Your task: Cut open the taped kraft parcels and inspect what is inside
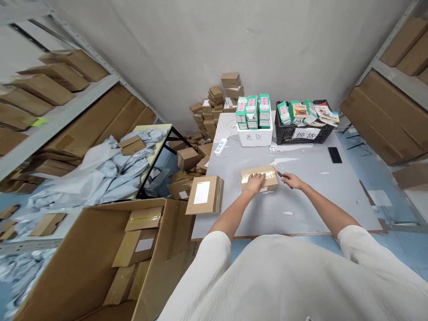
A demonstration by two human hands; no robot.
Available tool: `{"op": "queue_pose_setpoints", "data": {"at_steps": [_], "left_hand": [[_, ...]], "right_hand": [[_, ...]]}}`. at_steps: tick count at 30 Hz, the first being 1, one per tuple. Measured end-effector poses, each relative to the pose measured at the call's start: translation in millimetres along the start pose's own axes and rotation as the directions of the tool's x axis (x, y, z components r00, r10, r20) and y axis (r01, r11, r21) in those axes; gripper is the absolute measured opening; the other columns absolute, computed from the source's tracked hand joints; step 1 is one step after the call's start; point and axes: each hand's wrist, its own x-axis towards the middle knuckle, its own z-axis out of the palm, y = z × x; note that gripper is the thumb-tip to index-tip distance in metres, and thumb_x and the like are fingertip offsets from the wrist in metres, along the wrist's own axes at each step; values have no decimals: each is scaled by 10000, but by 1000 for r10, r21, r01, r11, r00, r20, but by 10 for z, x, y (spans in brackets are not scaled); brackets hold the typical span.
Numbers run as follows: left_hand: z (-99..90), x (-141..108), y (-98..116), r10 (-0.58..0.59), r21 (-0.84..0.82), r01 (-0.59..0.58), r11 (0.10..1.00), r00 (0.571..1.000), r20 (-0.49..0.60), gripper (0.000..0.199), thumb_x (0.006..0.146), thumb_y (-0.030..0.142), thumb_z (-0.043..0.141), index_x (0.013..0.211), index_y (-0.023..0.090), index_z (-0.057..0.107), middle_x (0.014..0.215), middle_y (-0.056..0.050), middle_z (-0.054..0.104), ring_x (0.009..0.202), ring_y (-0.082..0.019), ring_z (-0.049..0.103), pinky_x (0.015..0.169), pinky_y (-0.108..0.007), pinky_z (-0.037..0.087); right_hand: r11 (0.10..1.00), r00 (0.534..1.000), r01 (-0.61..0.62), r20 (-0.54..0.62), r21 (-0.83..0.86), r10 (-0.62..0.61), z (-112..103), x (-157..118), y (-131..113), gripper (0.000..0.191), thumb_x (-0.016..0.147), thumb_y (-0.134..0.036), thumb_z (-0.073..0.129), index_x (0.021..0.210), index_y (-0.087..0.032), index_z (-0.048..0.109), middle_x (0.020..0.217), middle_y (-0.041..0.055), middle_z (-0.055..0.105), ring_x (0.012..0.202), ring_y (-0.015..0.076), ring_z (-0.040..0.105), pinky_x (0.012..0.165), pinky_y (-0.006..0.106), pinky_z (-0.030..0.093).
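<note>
A small cardboard box point(270, 178) with shiny tape along its top lies on the grey table in front of me. My left hand point(255, 182) rests on top of it, fingers spread over the tape and pressing it down. In my right hand point(292, 181) is a slim red and black utility knife point(280, 174), gripped in closed fingers. The knife's tip is at the box's far right corner; whether it cuts into the tape is too small to tell. Left of these, a second taped box point(216, 196) with a white label sits at the table's edge.
At the table's back stand a white foam box point(256, 137) of green cartons and a black crate point(302, 133) of cartons and booklets. A power strip point(221, 146) and a phone point(335, 155) lie on the table point(314, 200). A large open carton point(174, 249) holds boxes at lower left.
</note>
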Motion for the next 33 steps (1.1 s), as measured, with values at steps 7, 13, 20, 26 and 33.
{"op": "queue_pose_setpoints", "data": {"at_steps": [7, 13, 20, 26, 33], "left_hand": [[-80, 23, -182, 90, 36, -92, 995, 995, 43, 716, 926, 270, 806, 1565, 326, 489, 1566, -123, 615, 1480, -313, 570, 1339, -538, 202], [-139, 68, -145, 63, -3, -63, 998, 995, 79, 561, 886, 445, 840, 1392, 307, 642, 1450, -123, 634, 1420, -348, 578, 1298, -490, 290], [-46, 113, 177, -61, -70, 60, 996, 998, -22, 582, 883, 478, 834, 1379, 267, 612, 1505, -141, 558, 1493, -364, 492, 1266, -466, 342], [33, 243, 424, 37, -50, -35, 998, 999, 33, 741, 830, 426, 892, 1466, 284, 540, 1520, -143, 568, 1431, -369, 543, 1206, -465, 395], [45, 337, 484, 32, 4, -32, 999, 998, 45, 671, 767, 357, 939, 1330, 226, 598, 1412, -153, 631, 1361, -360, 593, 1205, -439, 374]], "right_hand": [[991, 994, -104, -10, 85, 105, -268, -150, 176, 297, 1057, -477, 526, 992, -222, 664, 910, 39, 793, 775, 184, 731, 729, 270, 547], [995, 996, -93, 17, 38, 92, -302, -282, 194, 254, 1041, -467, 589, 1004, -228, 666, 821, 5, 760, 680, 164, 691, 709, 267, 524], [997, 996, -80, 34, 11, 80, -302, -260, 128, 208, 1022, -406, 611, 1013, -222, 707, 852, 16, 749, 685, 169, 711, 693, 270, 534], [997, 997, -66, 30, -42, 67, -331, -245, 140, 216, 1005, -420, 608, 984, -232, 712, 784, -3, 747, 697, 176, 695, 683, 269, 518], [993, 998, -50, 33, -110, 54, -401, -206, 202, 211, 979, -399, 649, 1081, -239, 741, 847, 1, 786, 751, 188, 715, 689, 268, 507]]}}
